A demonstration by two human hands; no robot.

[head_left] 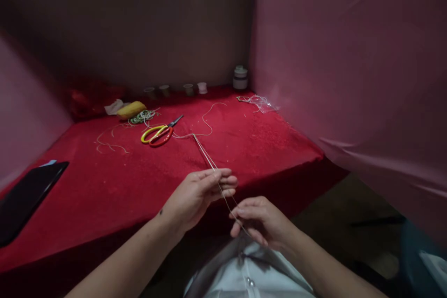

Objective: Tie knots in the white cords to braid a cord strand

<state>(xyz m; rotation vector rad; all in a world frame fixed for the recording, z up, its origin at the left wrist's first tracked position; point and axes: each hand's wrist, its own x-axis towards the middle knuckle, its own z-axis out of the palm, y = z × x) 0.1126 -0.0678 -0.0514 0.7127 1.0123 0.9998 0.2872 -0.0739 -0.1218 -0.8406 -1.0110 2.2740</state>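
A thin pale cord runs taut in a few strands from a point on the red cloth down to both hands. My left hand pinches the strands between thumb and fingers above the table's front edge. Closer to my body, my right hand has its fingers curled round the cord's lower strands. A loose length of the cord winds over the cloth beyond the point where the strands meet. Left of that point lie scissors with one yellow and one red handle, blades pointing away to the right.
Red cloth covers the table. At its back stand several small spools and a white jar. A yellow roll and tangled cords lie at the left, a black phone nearer. Clear plastic lies at the back right.
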